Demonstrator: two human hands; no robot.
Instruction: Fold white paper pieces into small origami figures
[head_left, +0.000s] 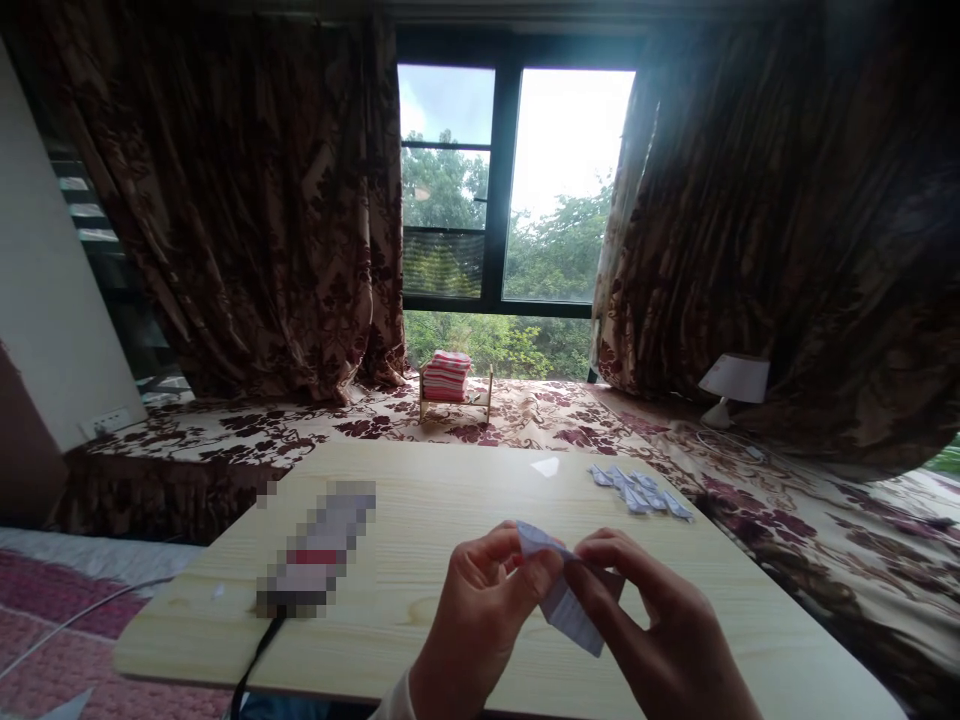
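Above the near part of the wooden table, a folded piece of paper [571, 610] is held between both hands. My left hand [480, 605] pinches its upper left edge between thumb and fingers. My right hand [652, 610] grips the right side, its thumb and index finger close to the left thumb. The paper looks pale and creased, with faint lines on it, and its lower corner points down. Fingers cover part of the fold. Beyond the right hand, several small folded paper pieces [639, 490] lie in a group on the table.
The light wooden table [420, 500] carries a small white paper scrap [545, 467] and a blurred-out device [322, 550] with a black cable [259, 650]. Behind it, a small rack [454, 408] holds folded striped cloths [447, 376]. A white lamp [733, 380] stands at the right.
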